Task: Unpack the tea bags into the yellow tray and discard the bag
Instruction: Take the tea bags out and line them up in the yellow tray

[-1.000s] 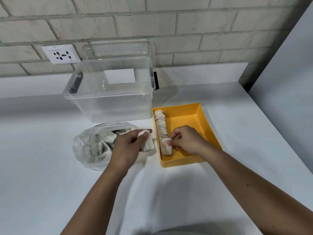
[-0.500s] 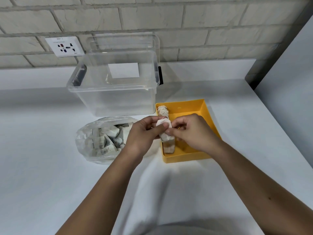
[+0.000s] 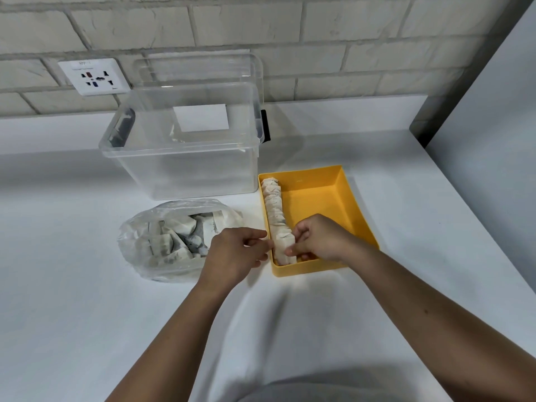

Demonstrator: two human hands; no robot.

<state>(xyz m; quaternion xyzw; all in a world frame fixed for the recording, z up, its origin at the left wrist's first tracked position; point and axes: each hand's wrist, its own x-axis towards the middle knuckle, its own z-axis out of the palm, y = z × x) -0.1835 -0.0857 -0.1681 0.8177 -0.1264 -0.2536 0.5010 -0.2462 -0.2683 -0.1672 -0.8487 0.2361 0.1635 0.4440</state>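
Clear bin [image 3: 185, 175] behind bag [image 3: 145, 248], tray [image 3: 319, 198], tea bags [image 3: 274, 210]

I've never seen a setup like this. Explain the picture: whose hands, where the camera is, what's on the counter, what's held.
No machine: a person's bare hands, filmed from a head-worn camera looking down. On the white counter stand a clear box, a plastic bag of tea bags and a yellow tray with a row of tea bags along its left wall. The right hand pinches the row's nearest tea bag; the left hand, beside the tray, holds nothing visible.
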